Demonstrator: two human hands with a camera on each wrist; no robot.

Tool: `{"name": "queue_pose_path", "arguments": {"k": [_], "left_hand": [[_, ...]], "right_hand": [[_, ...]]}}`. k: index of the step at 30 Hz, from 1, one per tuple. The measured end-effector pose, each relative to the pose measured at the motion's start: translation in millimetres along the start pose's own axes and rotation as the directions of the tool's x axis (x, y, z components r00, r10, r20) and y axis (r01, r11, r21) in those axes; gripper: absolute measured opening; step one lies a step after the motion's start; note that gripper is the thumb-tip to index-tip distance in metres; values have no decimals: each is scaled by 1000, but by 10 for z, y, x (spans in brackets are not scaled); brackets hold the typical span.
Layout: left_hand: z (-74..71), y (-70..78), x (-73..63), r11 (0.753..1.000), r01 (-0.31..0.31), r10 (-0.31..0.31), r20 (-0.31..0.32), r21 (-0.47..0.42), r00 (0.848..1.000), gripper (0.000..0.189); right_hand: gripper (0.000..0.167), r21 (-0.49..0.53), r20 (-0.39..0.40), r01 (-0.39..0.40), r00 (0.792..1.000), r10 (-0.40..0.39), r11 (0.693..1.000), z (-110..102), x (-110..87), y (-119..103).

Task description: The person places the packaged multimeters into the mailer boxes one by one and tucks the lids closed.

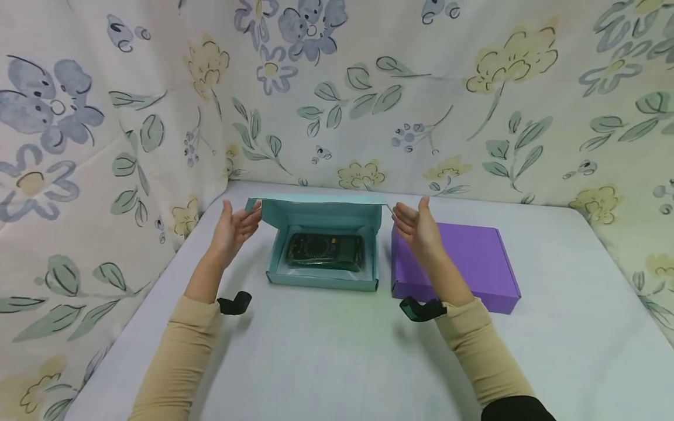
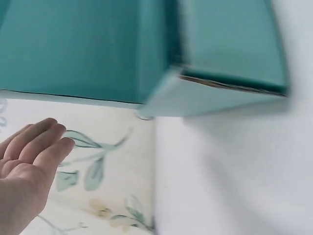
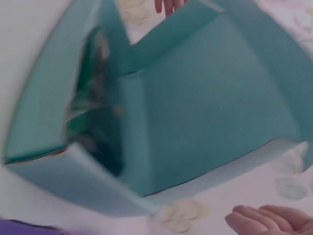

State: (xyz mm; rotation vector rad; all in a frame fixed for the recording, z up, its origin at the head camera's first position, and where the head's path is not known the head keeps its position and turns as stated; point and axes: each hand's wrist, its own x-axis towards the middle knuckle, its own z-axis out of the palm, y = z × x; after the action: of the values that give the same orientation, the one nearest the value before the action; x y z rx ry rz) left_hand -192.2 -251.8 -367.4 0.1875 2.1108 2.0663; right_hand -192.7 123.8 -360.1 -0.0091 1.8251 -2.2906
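Note:
A teal cardboard box stands on the table with its lid raised. Inside lies a dark multimeter with a dial, seemingly in clear plastic. My left hand is at the left end of the lid, fingers extended; the left wrist view shows them a little apart from the lid's edge. At the lid's right end is my right hand, palm turned inward and fingers nearly straight. Whether either hand touches the lid's side flaps cannot be told. In the right wrist view the multimeter is blurred.
A closed purple box lies to the right of the teal one, partly under my right forearm. Both sit on a white table. A floral curtain hangs behind and along the left side.

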Motion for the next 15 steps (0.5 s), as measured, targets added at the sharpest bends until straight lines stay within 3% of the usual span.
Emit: {"name": "queue_pose_path", "arguments": {"k": [3, 6, 15], "left_hand": [[21, 135, -48, 999, -31, 31, -10, -25, 999, 90], [41, 181, -77, 999, -23, 23, 7, -33, 1000, 92], [-2, 81, -167, 1000, 29, -30, 17, 8, 999, 95]], "right_hand": [[79, -18, 41, 36, 999, -35, 999, 40, -69, -111], [80, -52, 77, 18, 997, -14, 998, 99, -116, -155], [81, -177, 80, -33, 996, 48, 984, 62, -186, -91]]}}
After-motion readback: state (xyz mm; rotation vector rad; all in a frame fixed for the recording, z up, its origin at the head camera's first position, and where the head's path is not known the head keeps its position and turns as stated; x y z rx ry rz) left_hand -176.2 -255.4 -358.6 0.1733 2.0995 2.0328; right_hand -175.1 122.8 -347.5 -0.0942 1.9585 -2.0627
